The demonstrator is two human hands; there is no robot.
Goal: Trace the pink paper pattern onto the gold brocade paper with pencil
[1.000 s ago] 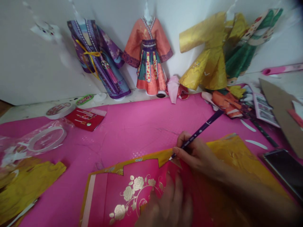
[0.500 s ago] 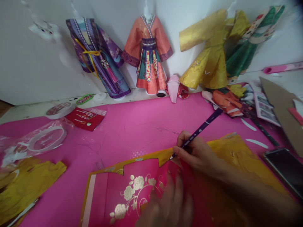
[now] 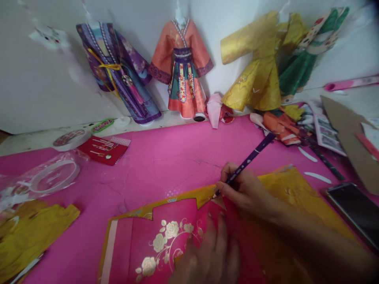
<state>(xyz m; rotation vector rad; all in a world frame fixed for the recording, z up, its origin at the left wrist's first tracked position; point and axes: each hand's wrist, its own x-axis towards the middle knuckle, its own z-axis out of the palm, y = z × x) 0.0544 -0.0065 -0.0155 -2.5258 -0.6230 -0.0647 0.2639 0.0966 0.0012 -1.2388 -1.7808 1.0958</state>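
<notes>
My right hand (image 3: 245, 191) is closed round a dark purple pen (image 3: 254, 154), whose tip touches the gold top edge of a pink paper sheet (image 3: 142, 240) printed with gold roses. My left hand (image 3: 210, 256) lies flat on that sheet at the bottom of the view, fingers stretched out, holding the paper down. The sheet lies on a pink mat (image 3: 166, 157). A yellow-gold paper (image 3: 299, 193) lies under my right forearm.
Paper robes stand against the white wall: purple (image 3: 118, 75), orange (image 3: 183, 67), yellow (image 3: 254, 71), green (image 3: 304, 59). A tape roll (image 3: 53, 175) in plastic, a red card (image 3: 105, 149) and yellow paper (image 3: 32, 232) lie left. A phone (image 3: 355, 213), cardboard (image 3: 349, 134) and paper scraps lie right.
The view has shifted slightly, so everything sits a little to the left. Both hands and the pen keep the same places on the sheet.
</notes>
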